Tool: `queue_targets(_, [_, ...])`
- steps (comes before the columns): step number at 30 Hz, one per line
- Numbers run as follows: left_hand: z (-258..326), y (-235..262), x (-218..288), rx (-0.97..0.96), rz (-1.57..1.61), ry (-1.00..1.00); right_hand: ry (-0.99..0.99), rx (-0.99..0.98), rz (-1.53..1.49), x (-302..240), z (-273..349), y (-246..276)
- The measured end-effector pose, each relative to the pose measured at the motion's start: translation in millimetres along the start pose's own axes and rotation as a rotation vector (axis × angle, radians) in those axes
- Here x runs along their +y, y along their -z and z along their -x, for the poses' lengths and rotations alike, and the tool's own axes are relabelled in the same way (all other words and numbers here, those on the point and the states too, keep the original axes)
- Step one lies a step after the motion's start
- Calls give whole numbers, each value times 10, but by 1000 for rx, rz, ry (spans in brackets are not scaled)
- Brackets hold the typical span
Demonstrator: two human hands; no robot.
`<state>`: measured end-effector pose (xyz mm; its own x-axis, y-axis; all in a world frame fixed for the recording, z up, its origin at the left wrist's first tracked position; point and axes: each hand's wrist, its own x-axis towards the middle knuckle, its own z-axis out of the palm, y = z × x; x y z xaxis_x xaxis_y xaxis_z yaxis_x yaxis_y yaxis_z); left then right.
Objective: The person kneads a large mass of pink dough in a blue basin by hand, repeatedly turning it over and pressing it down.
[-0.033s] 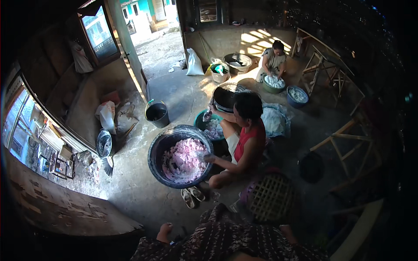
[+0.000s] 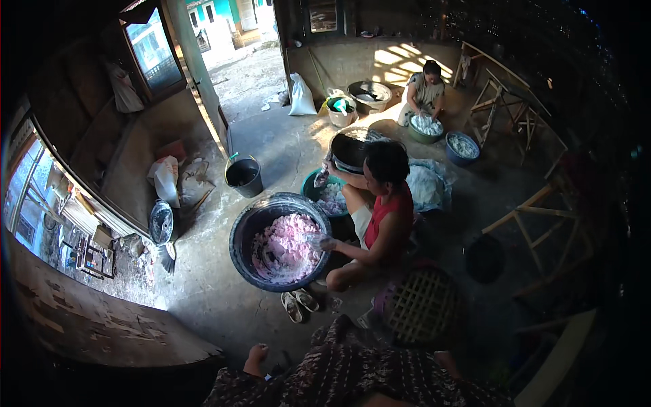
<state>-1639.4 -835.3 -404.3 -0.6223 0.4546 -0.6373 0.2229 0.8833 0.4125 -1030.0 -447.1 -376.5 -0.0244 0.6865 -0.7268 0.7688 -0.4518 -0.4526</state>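
Observation:
My left hand (image 2: 258,353) hangs low at the bottom, its fingers curled in, with no object showing in it. It is beside the dark patterned cloth (image 2: 352,363) I am wearing. Only a dim part of my right hand (image 2: 444,359) shows, at the near edge of an open-weave basket (image 2: 422,305); its fingers are hidden. Ahead, a person in a red top (image 2: 393,217) sits with one whitened hand in pink-and-white crumbly stuff (image 2: 291,245) inside a large dark basin (image 2: 239,261). That person's other hand is above a teal basin (image 2: 308,186).
A pair of sandals (image 2: 291,309) lies between me and the large basin. A black bucket (image 2: 245,178) stands near the doorway. Farther back, another person (image 2: 425,95) works over a green basin (image 2: 426,138), beside a blue basin (image 2: 462,150). Wooden frames (image 2: 542,224) stand at the right.
The whole scene sits very slightly higher in the picture. The seated person's hand in the pink-and-white stuff has shifted a little. My left hand stays curled.

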Motion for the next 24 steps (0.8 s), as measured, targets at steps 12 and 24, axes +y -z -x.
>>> queue_targets(12, [58, -272, 296, -97, -24, -71, 86, -61, 391, 917, -211, 70])
queue_targets(24, [508, -246, 35, 21, -27, -20, 286, -102, 493, 348, -600, -50])
